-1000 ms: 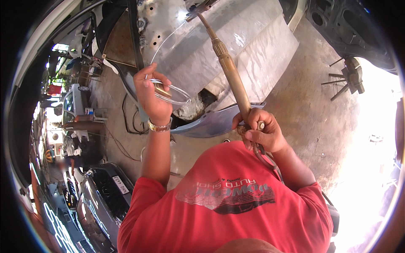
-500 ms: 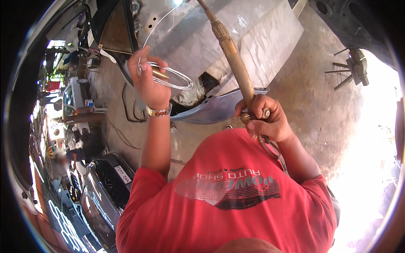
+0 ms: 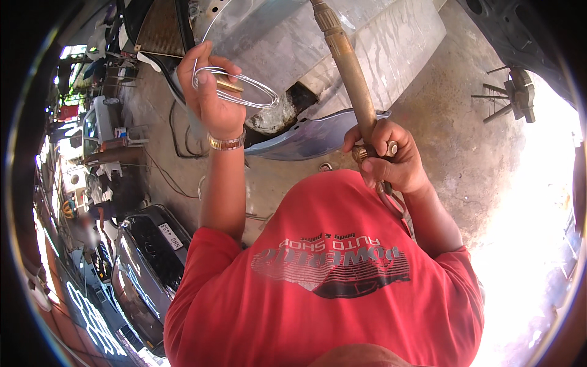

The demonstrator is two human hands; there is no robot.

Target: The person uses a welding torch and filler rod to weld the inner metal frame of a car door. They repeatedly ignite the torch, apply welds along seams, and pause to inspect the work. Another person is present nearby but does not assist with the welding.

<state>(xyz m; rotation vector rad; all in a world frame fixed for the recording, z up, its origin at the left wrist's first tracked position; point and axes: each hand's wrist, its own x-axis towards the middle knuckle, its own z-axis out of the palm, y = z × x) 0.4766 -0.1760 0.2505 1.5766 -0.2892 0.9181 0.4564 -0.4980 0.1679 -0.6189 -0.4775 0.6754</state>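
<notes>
1. The left hand (image 3: 215, 109) is raised, its fingers partly curled; it carries a loose coil of silvery filler wire (image 3: 263, 106) and a gold-coloured cylindrical piece (image 3: 228, 85). Whether the thumb pinches the wire tightly, one cannot tell.
2. From that hand, the wire's free length bows up past the top edge, over the pale-grey car body panel (image 3: 391, 55).
3. The right hand (image 3: 394, 160) is wrapped around the rear of a brass gas torch (image 3: 350, 70), fingers and thumb about its valve knobs; hoses (image 3: 391, 202) trail below. The torch slants up across the panel, its tip out of view.
4. The step in hand appears to be torch-welding or brazing, with wire fed by the left hand.
5. The next move seems to call for a steady torch angle and small, even feeds, keeping fingers clear of the heat.
</notes>
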